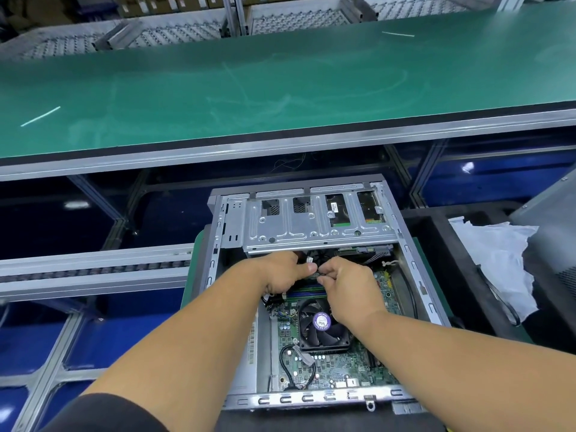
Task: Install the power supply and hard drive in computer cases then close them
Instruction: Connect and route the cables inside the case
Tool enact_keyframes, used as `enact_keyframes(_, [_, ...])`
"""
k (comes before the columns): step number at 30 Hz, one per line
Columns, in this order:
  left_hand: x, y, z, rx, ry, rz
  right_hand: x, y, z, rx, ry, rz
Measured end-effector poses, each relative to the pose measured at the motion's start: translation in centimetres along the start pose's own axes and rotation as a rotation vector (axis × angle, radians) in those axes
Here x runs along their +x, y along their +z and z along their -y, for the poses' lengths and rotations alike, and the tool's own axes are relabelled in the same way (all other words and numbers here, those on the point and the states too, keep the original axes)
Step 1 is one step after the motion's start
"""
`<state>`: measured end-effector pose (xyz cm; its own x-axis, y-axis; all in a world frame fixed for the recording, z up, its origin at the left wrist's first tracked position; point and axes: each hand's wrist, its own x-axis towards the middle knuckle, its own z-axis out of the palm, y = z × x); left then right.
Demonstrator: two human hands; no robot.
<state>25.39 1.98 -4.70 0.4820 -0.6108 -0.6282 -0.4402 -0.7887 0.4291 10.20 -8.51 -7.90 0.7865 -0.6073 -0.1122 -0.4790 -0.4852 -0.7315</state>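
Observation:
An open computer case (414, 254) lies flat in front of me with its side panel off. A metal drive cage (293, 226) spans its far end, and a hard drive (338, 210) shows through the cage's openings. The motherboard (330, 366) with a black CPU fan (321, 325) fills the near part. My left hand (283, 272) and my right hand (346, 285) meet just below the cage. Together they pinch a small dark cable connector (317, 274) between thumbs and fingers. A silver power supply (255, 347) sits at the left inside wall, partly hidden by my left forearm.
A wide green conveyor belt (280, 82) runs behind the case. A roller rail (93, 269) extends to the left. A black foam tray (436, 232) holding white plastic wrap (498, 254) stands right of the case, with a grey panel (551, 219) at the far right.

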Motion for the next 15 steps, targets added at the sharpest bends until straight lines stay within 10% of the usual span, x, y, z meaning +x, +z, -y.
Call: enact_keyframes(15, [-0.20,-0.13,-0.24,0.026,0.005,-0.001,-0.31,-0.34,0.46,0.039,-0.017,-0.022])
